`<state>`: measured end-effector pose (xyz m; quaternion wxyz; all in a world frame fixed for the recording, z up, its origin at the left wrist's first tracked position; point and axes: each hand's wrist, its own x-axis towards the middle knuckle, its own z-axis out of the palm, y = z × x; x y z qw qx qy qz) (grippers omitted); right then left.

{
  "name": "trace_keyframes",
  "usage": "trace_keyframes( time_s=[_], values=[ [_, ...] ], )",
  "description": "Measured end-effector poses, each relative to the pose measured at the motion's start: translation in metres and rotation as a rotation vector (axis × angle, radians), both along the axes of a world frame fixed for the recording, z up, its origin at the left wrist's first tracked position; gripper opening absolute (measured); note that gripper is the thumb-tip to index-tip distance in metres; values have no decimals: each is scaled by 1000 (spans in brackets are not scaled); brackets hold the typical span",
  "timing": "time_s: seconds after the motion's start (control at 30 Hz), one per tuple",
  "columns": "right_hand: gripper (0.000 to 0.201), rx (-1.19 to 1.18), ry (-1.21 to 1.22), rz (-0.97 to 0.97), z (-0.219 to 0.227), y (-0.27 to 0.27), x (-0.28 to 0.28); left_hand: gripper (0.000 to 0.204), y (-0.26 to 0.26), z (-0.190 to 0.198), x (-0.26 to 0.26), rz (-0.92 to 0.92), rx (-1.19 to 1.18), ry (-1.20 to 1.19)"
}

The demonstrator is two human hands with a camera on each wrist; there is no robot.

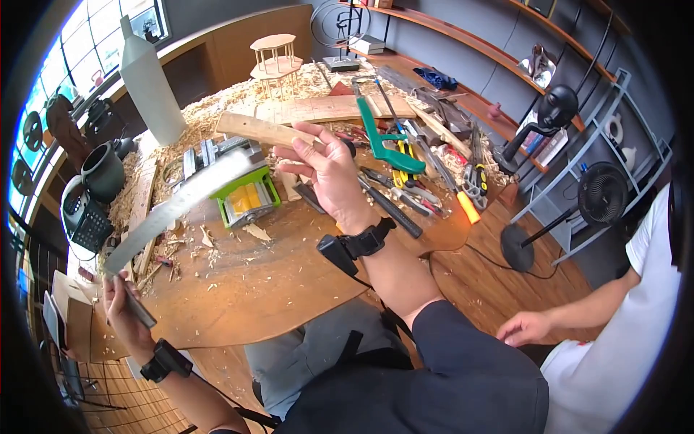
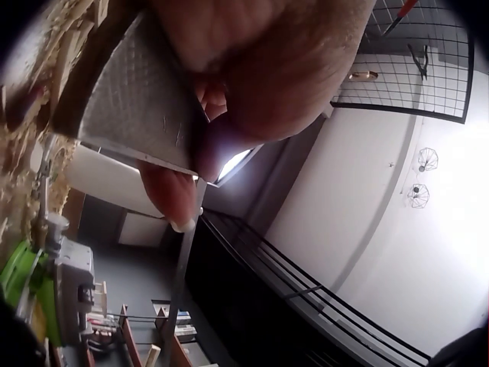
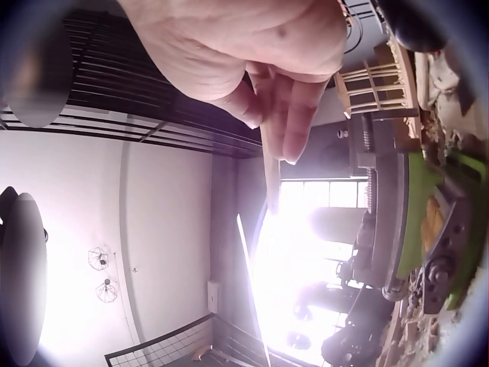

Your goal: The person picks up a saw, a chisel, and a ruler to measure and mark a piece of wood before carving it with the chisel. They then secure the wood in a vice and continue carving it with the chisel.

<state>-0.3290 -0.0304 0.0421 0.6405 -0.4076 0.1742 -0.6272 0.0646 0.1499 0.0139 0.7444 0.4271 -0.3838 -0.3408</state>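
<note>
My left hand point(image 1: 123, 311) grips the grey, tapered end point(image 2: 141, 99) of a long, flat metal blade point(image 1: 163, 217) that looks like a saw blade. From there the blade runs up and to the right above the bench, its far part bright with glare. In the left wrist view the thumb and a fingertip close on the grey end. My right hand point(image 1: 329, 170) pinches a flat, pale strip of wood point(image 1: 253, 129) between thumb and fingers, higher than the blade. Seen edge-on in the right wrist view, the wood strip point(image 3: 271, 172) points away from the fingers.
A green-and-grey bench vise point(image 1: 242, 199) stands beyond the blade. Wood shavings point(image 1: 217, 108) cover the back of the workbench point(image 1: 289, 275). A green-framed saw point(image 1: 383, 145), pliers and other tools lie at right. A small wooden pavilion model point(image 1: 276, 65) stands behind. Another person point(image 1: 614, 333) sits at right.
</note>
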Motion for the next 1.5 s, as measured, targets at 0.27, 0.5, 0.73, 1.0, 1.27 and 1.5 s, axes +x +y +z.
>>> trace_keyframes(
  time_s=[0.27, 0.5, 0.73, 1.0, 1.27, 1.5],
  values=[
    [31, -41, 71, 39, 7, 37, -37, 26, -54, 16, -57, -299, 70, 28],
    [27, -22, 134, 11, 10, 54, -56, 27, -71, 5, -72, -406, 76, 81],
    [30, 22, 135, 90, 2, 60, -58, 25, -72, -7, -69, -436, 71, 96],
    [30, 20, 196, 126, -6, 62, -47, 28, -68, -11, -60, -439, 77, 120],
    [28, 9, 183, 101, -9, 60, -46, 29, -70, -12, -59, -451, 82, 103],
    [30, -19, 189, 125, -13, 61, -50, 28, -71, -16, -58, -470, 67, 86]
  ],
)
